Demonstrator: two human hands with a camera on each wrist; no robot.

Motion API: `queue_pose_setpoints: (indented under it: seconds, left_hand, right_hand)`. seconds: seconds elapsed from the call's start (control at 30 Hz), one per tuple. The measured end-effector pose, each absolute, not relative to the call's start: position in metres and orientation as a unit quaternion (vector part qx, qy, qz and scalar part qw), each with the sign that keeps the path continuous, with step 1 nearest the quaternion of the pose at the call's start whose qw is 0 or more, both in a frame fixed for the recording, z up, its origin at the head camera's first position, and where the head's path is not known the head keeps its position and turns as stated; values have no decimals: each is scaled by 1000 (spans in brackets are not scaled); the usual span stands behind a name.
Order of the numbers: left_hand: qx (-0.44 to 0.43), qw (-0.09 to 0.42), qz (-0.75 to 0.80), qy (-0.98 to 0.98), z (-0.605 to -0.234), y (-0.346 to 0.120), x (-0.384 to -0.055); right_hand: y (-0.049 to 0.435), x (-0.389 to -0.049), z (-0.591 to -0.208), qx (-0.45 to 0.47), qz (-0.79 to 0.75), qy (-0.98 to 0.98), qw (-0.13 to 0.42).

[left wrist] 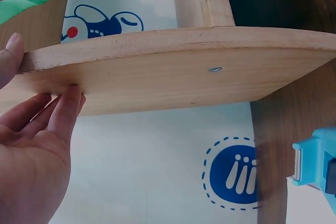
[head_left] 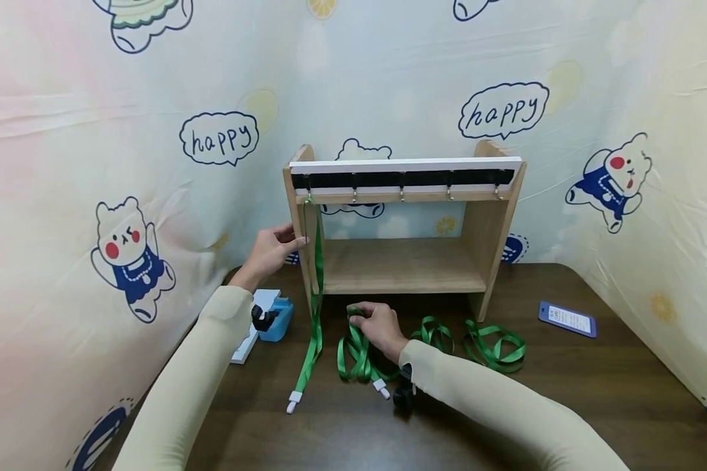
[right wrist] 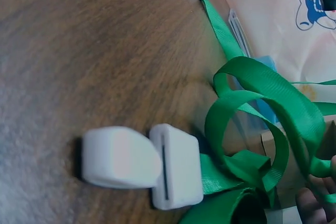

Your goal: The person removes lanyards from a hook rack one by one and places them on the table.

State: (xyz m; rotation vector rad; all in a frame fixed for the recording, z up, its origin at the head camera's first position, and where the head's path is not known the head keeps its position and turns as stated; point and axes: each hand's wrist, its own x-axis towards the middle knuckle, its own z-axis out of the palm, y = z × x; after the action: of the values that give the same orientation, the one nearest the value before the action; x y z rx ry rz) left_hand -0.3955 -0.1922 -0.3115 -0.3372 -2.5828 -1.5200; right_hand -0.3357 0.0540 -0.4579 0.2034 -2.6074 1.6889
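My left hand (head_left: pixel 271 254) holds the left side panel of a wooden rack (head_left: pixel 400 288); in the left wrist view the thumb lies at the panel's edge and the fingers touch its outer face. A green lanyard (head_left: pixel 317 314) hangs from the leftmost hook, its white clip (head_left: pixel 293 400) low at the front. With its fingertips my right hand (head_left: pixel 380 325) pinches the looped strap of another green lanyard (head_left: pixel 353 356) on the table. That lanyard's white clip (right wrist: pixel 176 166) lies large in the right wrist view. Only part of the right fingers shows there.
Several metal hooks (head_left: pixel 402 195) line the rack's front bar. Two coiled green lanyards lie to the right, one near (head_left: pixel 436 333) and one farther (head_left: pixel 509 356). A blue badge holder (head_left: pixel 567 318) is at far right. Left of the rack sits a blue tape dispenser (head_left: pixel 278 320) on white material.
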Motion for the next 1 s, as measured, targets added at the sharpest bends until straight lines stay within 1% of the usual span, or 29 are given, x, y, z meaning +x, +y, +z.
queue_pose_setpoints:
  seconds: [0.23,0.5,1.0]
  left_hand:
    - [-107,57,-509,-852,-315,-193,-394]
    - [-110,53,-509,-852,-317,-194,-395]
    - [-107,58,-513,-850,-313,-193,-396]
  right_hand:
    - [56,-332,-460,69,539,-839,5]
    - [57,-329,-456,94,575,-812,-12]
    - [65,-331,-427,108,608,-787,-7]
